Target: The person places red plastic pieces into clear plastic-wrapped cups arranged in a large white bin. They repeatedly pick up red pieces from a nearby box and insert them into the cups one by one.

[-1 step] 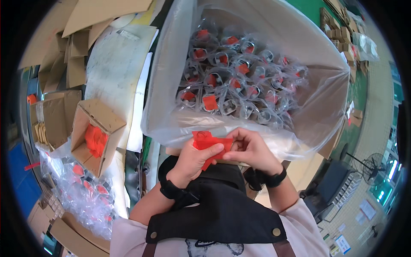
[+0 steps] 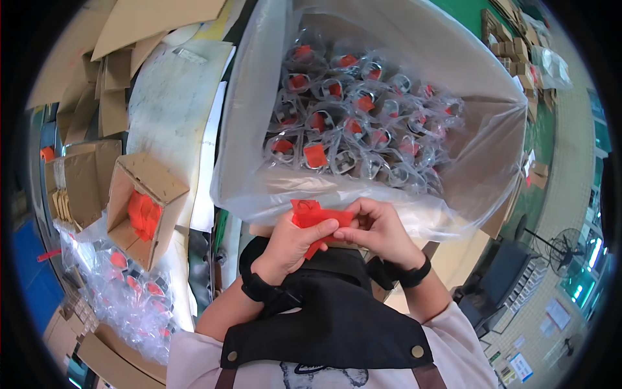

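My left hand [image 2: 289, 241] is closed on a small bunch of thin, see-through red slips [image 2: 305, 212], its thumb pressed over them. One slip at the top bears a dark mark. Thumb and fingers of my right hand [image 2: 383, 232] pinch the right end of the same slips. Both hands are in front of my dark apron, by the near edge of a large carton lined with clear plastic [image 2: 234, 146]. Inside the carton stand several clear-bagged round items [image 2: 345, 159], many with a red slip [image 2: 315, 155] on top. How many slips I hold cannot be made out.
On the left, a small open cardboard box [image 2: 170, 176] holds more red slips [image 2: 144, 214]. Below it lies a heap of clear-bagged items [image 2: 129, 305]. Cardboard pieces [image 2: 113, 91] lean at the upper left. A black fan [image 2: 562, 251] stands at the right.
My right fingertips have closed in on the right end of the red slips, which now looks more bunched. The left hand keeps its hold. The view has shifted very slightly.
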`<action>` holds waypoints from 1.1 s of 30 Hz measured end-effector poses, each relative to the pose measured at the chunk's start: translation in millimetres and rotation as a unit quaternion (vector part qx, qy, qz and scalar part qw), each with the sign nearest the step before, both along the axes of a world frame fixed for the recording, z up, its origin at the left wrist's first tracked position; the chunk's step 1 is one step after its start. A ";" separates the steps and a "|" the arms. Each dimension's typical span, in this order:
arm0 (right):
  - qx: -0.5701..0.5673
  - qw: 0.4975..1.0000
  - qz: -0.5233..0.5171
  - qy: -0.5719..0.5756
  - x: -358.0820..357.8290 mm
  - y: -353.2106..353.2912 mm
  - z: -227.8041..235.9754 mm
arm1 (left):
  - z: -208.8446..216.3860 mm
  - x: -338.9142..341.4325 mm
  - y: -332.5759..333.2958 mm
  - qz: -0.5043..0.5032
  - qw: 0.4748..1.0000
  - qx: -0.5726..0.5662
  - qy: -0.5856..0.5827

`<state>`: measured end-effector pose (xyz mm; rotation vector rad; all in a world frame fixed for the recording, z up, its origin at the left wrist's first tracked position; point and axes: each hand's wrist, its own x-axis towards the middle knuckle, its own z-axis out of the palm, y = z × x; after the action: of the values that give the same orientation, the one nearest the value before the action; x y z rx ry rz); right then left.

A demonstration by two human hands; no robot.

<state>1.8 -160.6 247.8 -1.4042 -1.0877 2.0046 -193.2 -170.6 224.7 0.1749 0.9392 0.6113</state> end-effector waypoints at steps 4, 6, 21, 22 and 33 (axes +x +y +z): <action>0.011 0.992 -0.057 -0.115 22.8 7.3 11.3 | -6.5 5.7 -6.5 0.016 1.000 0.011 -0.004; 0.067 0.965 -0.100 -0.233 35.9 30.4 0.8 | -9.3 -1.4 -9.2 0.016 0.999 0.006 0.030; -0.003 0.995 -0.066 -0.068 29.3 -22.2 12.2 | -1.0 31.0 -2.7 -0.024 1.000 0.013 -0.005; -0.013 0.994 -0.083 -0.064 33.5 -30.1 10.5 | 0.2 35.5 -1.3 -0.035 0.999 0.016 -0.004; 0.253 0.834 -0.113 -0.478 107.3 -8.8 -93.0 | 7.5 67.9 2.6 -0.010 1.000 -0.023 -0.013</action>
<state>109.0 -169.4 154.8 -2.1095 -1.5701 0.6599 -125.4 -168.0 232.1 0.1351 0.9252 0.5724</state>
